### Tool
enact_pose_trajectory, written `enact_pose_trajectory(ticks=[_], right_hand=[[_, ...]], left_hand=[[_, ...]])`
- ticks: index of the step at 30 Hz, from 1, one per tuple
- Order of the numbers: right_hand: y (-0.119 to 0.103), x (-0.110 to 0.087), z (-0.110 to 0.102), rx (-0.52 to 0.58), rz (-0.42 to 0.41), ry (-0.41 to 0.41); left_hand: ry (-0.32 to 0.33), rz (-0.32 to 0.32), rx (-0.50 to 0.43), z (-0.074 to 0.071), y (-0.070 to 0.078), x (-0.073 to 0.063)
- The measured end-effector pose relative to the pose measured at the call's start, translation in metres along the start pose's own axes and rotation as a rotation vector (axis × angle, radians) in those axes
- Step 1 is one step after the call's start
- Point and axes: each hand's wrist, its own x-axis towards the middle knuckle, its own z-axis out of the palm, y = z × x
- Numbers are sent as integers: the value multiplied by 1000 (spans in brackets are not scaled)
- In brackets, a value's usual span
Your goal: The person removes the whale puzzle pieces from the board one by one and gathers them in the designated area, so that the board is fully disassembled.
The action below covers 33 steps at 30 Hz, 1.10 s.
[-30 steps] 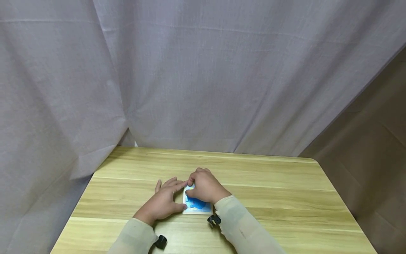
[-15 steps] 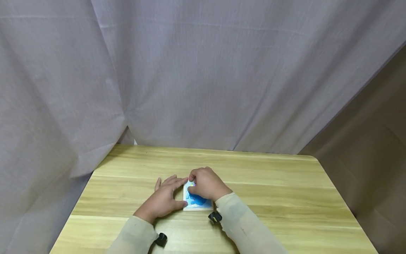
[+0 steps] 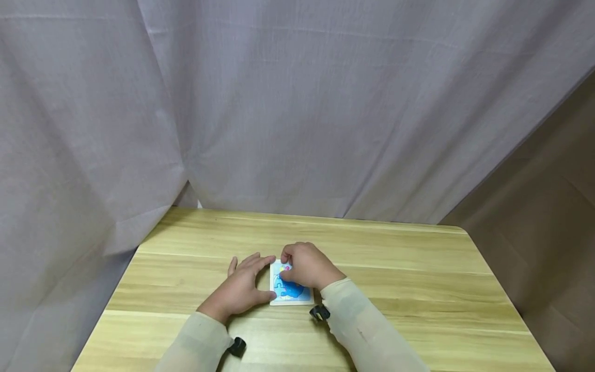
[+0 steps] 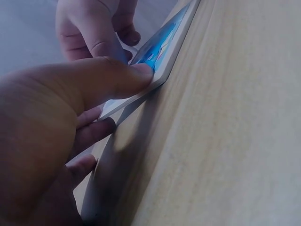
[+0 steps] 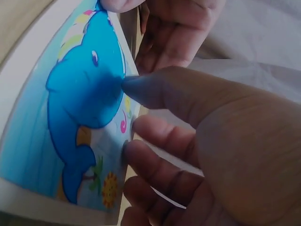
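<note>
A small square jigsaw puzzle [image 3: 296, 296] with a pale frame and a blue whale picture lies on the wooden table. My left hand [image 3: 241, 290] spans its left side with extended fingers. That hand's thumb [image 4: 115, 79] presses on the near left corner, and the index finger touches the far left corner. Over the puzzle's upper part, my right hand [image 3: 308, 264] is bent. In the right wrist view, its thumb [image 5: 146, 90] presses on the whale [image 5: 87, 82] while the curled fingers meet the edge. The right hand hides part of the picture from the head view.
The wooden table [image 3: 418, 279] extends around both hands. Behind it hangs a grey curtain [image 3: 288, 103], also covering the left side; a brown cloth [image 3: 548, 217] hangs at the right. Black wrist cameras [image 3: 237, 347] sit on both sleeves.
My right thumb and index finger have shifted slightly right over the puzzle, uncovering more of the picture's left part. The left hand stays at the puzzle's left edge.
</note>
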Motion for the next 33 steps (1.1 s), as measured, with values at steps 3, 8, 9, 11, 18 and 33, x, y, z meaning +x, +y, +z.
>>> enact_pose_trajectory(ticks=[3, 8, 9, 11, 18, 33], right_hand=[[-1, 1, 1, 19, -33, -9], [0, 2, 4, -6, -76, 21], [0, 2, 5, -12, -82, 30], [0, 2, 5, -27, -96, 46], [-4, 1, 7, -36, -106, 59], [-10, -7, 10, -77, -109, 64]], left_hand=[[7, 13, 4, 0, 1, 1], [8, 27, 6, -2, 2, 2], [8, 29, 6, -2, 3, 2], [7, 30, 7, -2, 3, 2], [1, 33, -16, -3, 0, 1], [1, 17, -86, 0, -5, -2]])
